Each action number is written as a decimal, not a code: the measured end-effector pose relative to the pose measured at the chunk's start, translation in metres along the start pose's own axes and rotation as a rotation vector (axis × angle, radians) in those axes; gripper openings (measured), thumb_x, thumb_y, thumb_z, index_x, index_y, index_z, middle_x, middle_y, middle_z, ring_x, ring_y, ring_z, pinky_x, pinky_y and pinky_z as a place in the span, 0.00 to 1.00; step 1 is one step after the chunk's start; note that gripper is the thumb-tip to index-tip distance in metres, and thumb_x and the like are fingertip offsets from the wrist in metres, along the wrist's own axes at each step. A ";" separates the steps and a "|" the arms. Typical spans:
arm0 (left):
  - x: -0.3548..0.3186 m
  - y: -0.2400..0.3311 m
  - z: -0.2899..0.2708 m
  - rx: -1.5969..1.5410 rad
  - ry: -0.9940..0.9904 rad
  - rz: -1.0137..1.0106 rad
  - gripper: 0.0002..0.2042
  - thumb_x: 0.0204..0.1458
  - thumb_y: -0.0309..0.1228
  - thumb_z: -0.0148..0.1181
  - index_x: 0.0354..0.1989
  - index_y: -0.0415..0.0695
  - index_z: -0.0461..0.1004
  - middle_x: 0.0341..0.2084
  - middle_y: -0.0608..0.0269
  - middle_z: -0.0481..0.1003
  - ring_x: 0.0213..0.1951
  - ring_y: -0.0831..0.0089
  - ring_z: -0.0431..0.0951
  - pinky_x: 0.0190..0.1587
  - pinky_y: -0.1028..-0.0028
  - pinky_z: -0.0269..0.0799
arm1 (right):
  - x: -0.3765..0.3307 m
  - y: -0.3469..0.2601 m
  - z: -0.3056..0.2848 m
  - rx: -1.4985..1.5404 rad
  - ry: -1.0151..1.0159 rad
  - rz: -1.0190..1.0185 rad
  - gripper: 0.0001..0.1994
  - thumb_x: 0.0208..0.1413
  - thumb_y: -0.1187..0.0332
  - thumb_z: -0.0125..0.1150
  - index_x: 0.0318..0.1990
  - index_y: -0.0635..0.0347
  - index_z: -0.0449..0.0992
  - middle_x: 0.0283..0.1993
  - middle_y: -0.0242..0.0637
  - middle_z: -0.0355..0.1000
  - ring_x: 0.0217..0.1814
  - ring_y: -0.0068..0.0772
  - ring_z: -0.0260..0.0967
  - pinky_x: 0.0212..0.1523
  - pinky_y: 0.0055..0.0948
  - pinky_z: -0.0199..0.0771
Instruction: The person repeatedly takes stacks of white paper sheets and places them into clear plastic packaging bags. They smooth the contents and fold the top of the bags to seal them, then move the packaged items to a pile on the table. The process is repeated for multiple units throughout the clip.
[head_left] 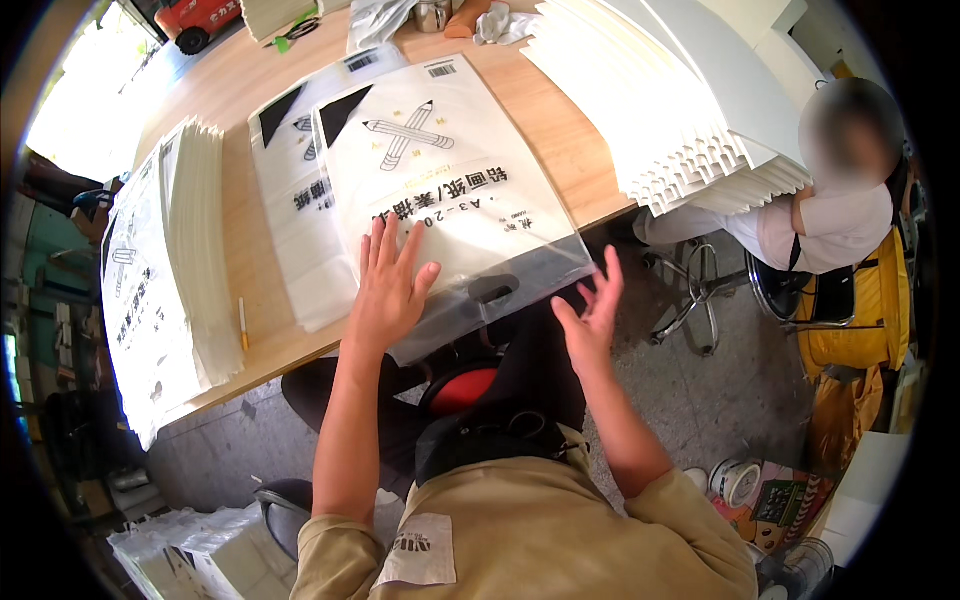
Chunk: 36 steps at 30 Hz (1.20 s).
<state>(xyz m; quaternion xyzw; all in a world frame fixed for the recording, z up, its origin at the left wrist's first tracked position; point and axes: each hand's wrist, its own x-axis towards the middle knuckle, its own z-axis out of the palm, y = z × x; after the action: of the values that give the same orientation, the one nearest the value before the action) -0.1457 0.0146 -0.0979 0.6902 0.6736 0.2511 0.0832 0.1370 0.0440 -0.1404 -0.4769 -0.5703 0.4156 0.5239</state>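
A clear plastic bag of white drawing paper, printed with two crossed pencils and a black corner, lies at the table's front edge. Its see-through flap with an oval handle hole hangs over the edge toward me. My left hand rests on the bag's lower left part, fingers spread. Just off the flap's right corner, my right hand is in the air with its fingers apart, holding nothing. Partly under this bag, to the left, lies a similar bag of paper.
A tall stack of filled bags stands at the table's left, with an orange-and-white pen beside it. Thick piles of white paper fill the right side. Scissors and a metal cup lie farther back. Someone sits at right.
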 end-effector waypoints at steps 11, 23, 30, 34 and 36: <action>0.000 -0.002 0.002 0.012 -0.001 -0.004 0.29 0.64 0.49 0.46 0.67 0.41 0.62 0.68 0.33 0.51 0.71 0.36 0.46 0.71 0.48 0.39 | 0.047 0.014 0.001 -0.400 0.291 -0.396 0.08 0.50 0.82 0.64 0.38 0.64 0.77 0.29 0.36 0.72 0.26 0.30 0.68 0.29 0.27 0.71; 0.001 -0.001 0.002 0.029 -0.002 0.003 0.31 0.64 0.51 0.47 0.67 0.41 0.61 0.68 0.32 0.51 0.70 0.35 0.46 0.71 0.48 0.39 | 0.019 0.010 -0.028 -0.441 -0.064 -0.414 0.30 0.50 0.77 0.64 0.62 0.62 0.64 0.65 0.50 0.59 0.63 0.47 0.62 0.60 0.38 0.65; 0.002 -0.003 0.002 0.011 -0.005 0.011 0.31 0.64 0.51 0.47 0.67 0.40 0.62 0.68 0.33 0.51 0.70 0.36 0.47 0.71 0.48 0.40 | 0.038 0.024 -0.006 -0.264 0.122 -0.276 0.13 0.48 0.80 0.66 0.43 0.63 0.74 0.43 0.38 0.70 0.41 0.35 0.69 0.44 0.30 0.71; 0.003 0.000 0.002 0.038 -0.003 -0.003 0.31 0.64 0.51 0.47 0.67 0.40 0.62 0.68 0.33 0.51 0.70 0.36 0.46 0.71 0.48 0.40 | 0.042 0.032 -0.013 -0.269 0.218 -0.313 0.09 0.45 0.86 0.61 0.30 0.63 0.69 0.31 0.36 0.68 0.29 0.28 0.66 0.31 0.24 0.68; 0.002 -0.001 0.002 0.036 -0.003 -0.006 0.31 0.63 0.51 0.47 0.67 0.41 0.62 0.68 0.33 0.51 0.70 0.36 0.46 0.71 0.47 0.40 | 0.038 0.035 -0.015 -0.327 0.225 -0.357 0.11 0.41 0.87 0.58 0.27 0.62 0.65 0.28 0.37 0.65 0.28 0.32 0.64 0.30 0.27 0.67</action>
<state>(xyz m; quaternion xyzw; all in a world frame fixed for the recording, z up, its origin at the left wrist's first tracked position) -0.1453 0.0175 -0.0996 0.6898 0.6801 0.2376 0.0727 0.1561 0.0876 -0.1652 -0.4902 -0.6432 0.1635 0.5650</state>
